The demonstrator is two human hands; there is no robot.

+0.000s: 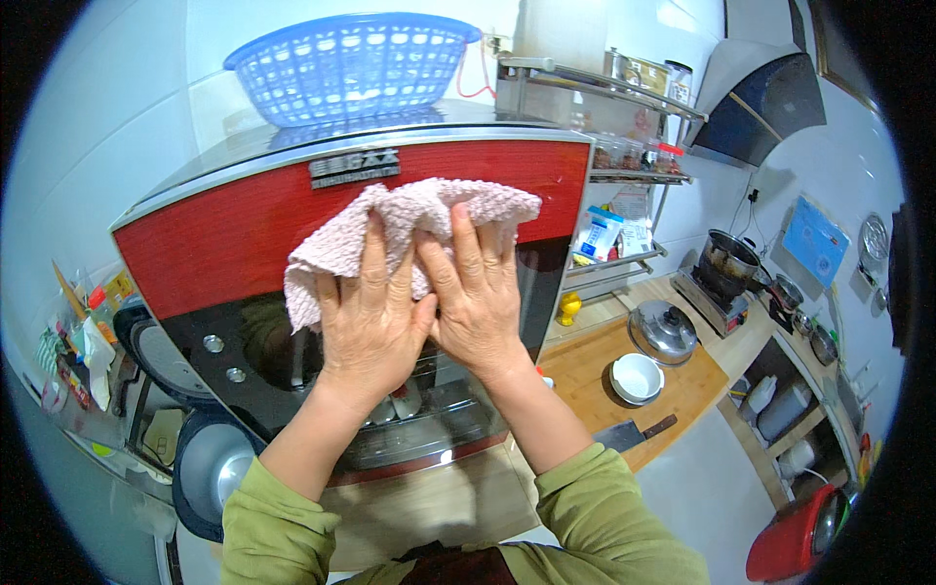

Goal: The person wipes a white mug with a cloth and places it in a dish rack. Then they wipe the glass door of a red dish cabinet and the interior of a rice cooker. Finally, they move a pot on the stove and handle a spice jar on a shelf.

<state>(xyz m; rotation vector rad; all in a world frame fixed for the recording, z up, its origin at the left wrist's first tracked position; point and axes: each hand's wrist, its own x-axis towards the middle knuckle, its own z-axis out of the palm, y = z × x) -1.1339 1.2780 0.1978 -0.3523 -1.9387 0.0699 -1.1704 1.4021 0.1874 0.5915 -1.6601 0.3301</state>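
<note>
A crumpled pale pink textured cloth (431, 201) lies against the red upper panel (212, 241) of a dish cabinet with a dark glass front. My left hand (376, 322) presses the cloth's left part with fingers spread. Beside it, my right hand (475, 300) holds the right part flat to the panel, its fingers pointing upward. The thumbs meet or nearly meet, and the cloth hides part of the panel and of the dark glass (285, 351) beneath. Dishes show dimly through the lower glass.
A blue plastic basket (358, 69) stands on the cabinet. To the right, a wooden cutting board (570, 358) bears a white bowl (636, 376), a glass lid (664, 333) and a cleaver (621, 436). Beyond is a portable gas stove (713, 300) with a pot. Dark pans (208, 461) stand at left.
</note>
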